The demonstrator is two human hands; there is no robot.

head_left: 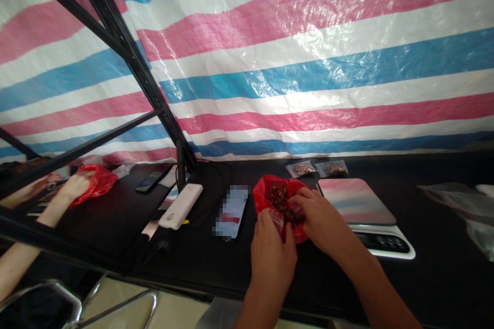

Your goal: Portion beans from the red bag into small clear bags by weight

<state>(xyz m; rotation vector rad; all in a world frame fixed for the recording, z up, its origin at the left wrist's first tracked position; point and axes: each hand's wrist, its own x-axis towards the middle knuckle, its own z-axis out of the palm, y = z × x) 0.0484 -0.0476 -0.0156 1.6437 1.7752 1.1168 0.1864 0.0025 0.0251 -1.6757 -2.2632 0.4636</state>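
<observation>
A red plastic bag (266,196) lies open between my hands, filled with dark reddish-brown dried pieces (281,203), possibly spice. My left hand (272,254) grips a small clear plastic bag (278,221) at the bag's mouth. Over the far side, my right hand (314,221) pinches the red plastic, its fingers close to the dried pieces. Part of the red bag's lower side is hidden behind my hands.
A digital scale (382,239) with a flat platform stands right of my hands. Two small filled bags (301,168) lie behind it. A phone (231,212), white power bank (180,205) and cables sit on the black table (443,252). A mirror at left reflects my hands.
</observation>
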